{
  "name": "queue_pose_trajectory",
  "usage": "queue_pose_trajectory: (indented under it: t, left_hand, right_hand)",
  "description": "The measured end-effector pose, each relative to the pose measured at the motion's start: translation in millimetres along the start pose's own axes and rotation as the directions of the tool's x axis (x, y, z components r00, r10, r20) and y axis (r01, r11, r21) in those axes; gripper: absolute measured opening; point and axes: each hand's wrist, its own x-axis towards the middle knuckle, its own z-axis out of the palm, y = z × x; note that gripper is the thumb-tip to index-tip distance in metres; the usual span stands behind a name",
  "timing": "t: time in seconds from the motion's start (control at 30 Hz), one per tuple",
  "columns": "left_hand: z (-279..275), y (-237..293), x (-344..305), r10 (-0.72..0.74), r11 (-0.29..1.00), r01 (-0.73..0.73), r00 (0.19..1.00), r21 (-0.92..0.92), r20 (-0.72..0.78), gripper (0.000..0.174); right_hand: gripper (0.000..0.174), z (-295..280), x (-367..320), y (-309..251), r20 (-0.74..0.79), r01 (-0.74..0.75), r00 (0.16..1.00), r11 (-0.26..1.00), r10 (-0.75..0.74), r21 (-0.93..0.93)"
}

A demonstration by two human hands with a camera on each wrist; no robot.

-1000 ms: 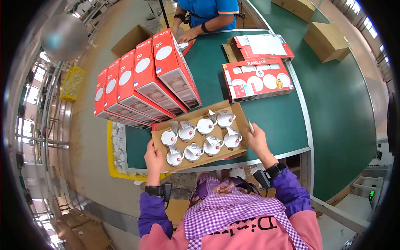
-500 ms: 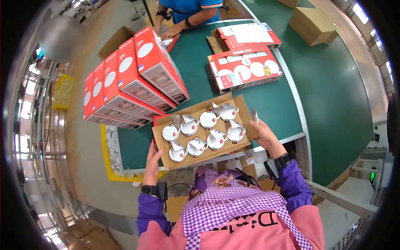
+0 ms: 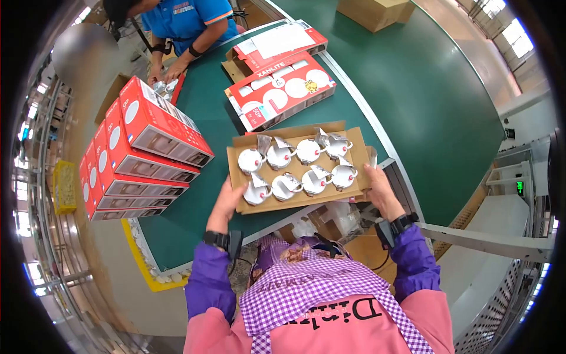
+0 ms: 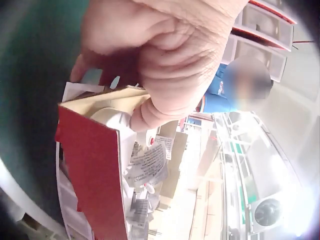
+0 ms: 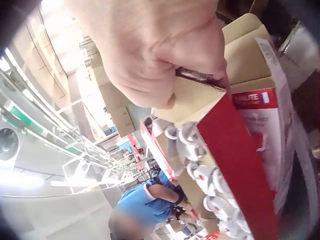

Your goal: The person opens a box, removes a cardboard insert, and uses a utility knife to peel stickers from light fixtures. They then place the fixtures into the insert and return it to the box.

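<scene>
Both hands hold an open cardboard box level over the near edge of the table. Inside it, several round white light fittings stand in two rows, with paper tags and red-centred tops. At the box's left end my left hand grips the wall; in the left wrist view its thumb lies inside the rim, by a red outer face. My right hand grips the other end. A pale thin strip sticks up at its fingers. The right wrist view shows that hand pinching a cardboard flap.
A row of red-and-white cartons stands on the green table at the left. Another red carton lies beyond the box, with an opened one behind it. Across the table a person in blue handles small items.
The head view has turned, so the cartons and the other person appear further left. The box stays in both hands, now lying straighter across the view.
</scene>
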Motion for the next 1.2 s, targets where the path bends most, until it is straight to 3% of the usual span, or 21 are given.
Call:
queue_pose_trajectory:
  t: [0.07, 0.13, 0.2, 0.27, 0.3, 0.43, 0.47, 0.53, 0.6, 0.67, 0.73, 0.87, 0.97, 1.07, 1.2]
  left_hand:
    - [-2.8, 17.4, 24.4, 0.077, 0.991, -0.083, 0.995, 0.107, 0.059, 0.058]
    - [-0.5, 36.8, 35.3, -0.026, 0.994, 0.014, 0.993, 0.11, 0.113, 0.061]
    - [6.3, 40.6, 40.2, 0.003, 0.993, -0.016, 0.994, 0.12, 0.113, 0.059]
    - [15.0, 34.2, 42.2, 0.024, 0.991, -0.037, 0.994, 0.126, 0.111, 0.059]
    - [18.4, 33.8, 42.5, 0.054, 0.99, -0.066, 0.994, 0.126, 0.096, 0.058]
    - [15.5, 28.2, 39.1, 0.063, 0.992, -0.063, 0.998, 0.105, 0.007, 0.061]
    - [11.4, 24.8, 34.4, 0.057, 0.992, -0.058, 0.998, 0.114, 0.014, 0.061]
    - [5.5, 16.0, 18.2, 0.075, 0.904, -0.084, 0.996, -0.42, -0.038, 0.07]
    - [8.3, -3.9, -7.0, 0.034, 0.918, -0.113, 0.978, -0.381, -0.206, 0.077]
    - [25.9, -13.4, -41.3, -0.061, 0.936, 0.016, 0.991, -0.352, -0.118, 0.071]
    - [44.8, -33.8, -56.4, -0.128, 0.968, 0.091, 0.98, -0.232, -0.15, 0.067]
    - [78.0, -34.7, -57.8, -0.101, 0.958, 0.082, 0.993, -0.273, -0.058, 0.066]
    - [98.9, -20.2, -54.4, -0.083, 0.956, 0.056, 0.993, -0.288, -0.08, 0.059]
    - [111.4, -18.7, -49.4, -0.105, 0.97, 0.1, 0.994, -0.223, -0.011, 0.06]
    - [131.9, -7.7, -35.3, -0.038, 0.986, 0.045, 0.998, -0.159, 0.046, 0.062]
  right_hand:
    - [0.036, 8.3, -13.4, 7.5, -0.017, -0.008, 1.0, 0.996, 0.01, 0.085]
    - [0.038, 11.3, -20.7, 20.5, -0.017, 0.161, 0.987, 0.983, -0.16, 0.086]
    - [0.036, 6.9, -23.9, 32.0, -0.042, 0.204, 0.979, 0.972, -0.2, 0.119]
    - [0.033, -6.8, -16.9, 61.0, -0.188, 0.31, 0.921, 0.934, -0.342, -0.181]
    - [0.031, -8.5, -18.9, 64.0, -0.253, 0.283, 0.901, 0.92, -0.352, -0.271]
    - [0.029, -12.2, -27.5, 68.4, -0.263, 0.261, 0.926, 0.962, -0.272, -0.078]
    - [0.028, -13.6, -29.4, 64.4, -0.202, 0.22, 0.956, 0.975, -0.213, 0.013]
    - [0.027, -15.4, -33.4, 55.7, -0.14, 0.172, 0.978, 0.979, -0.155, 0.112]
    - [0.025, -16.9, -36.3, 52.4, -0.107, 0.071, 0.992, 0.997, -0.066, 0.043]
    - [0.024, -20.9, -35.5, 55.7, -0.093, 0.03, 0.995, 0.999, -0.027, 0.033]
    - [0.024, -22.5, -38.0, 59.8, -0.076, -0.013, 0.997, 1.0, 0.015, 0.021]
    - [0.021, -11.3, -53.9, 76.7, -0.067, 0.018, 0.998, 0.992, -0.009, 0.128]
    - [0.023, -7.1, -70.3, 95.0, -0.09, 0.025, 0.996, 0.966, -0.002, 0.256]
    - [0.024, -2.8, -85.0, 104.4, -0.111, -0.01, 0.993, 0.942, 0.05, 0.334]
    - [0.027, 3.4, -90.8, 115.6, -0.062, -0.076, 0.992, 0.916, 0.11, 0.394]
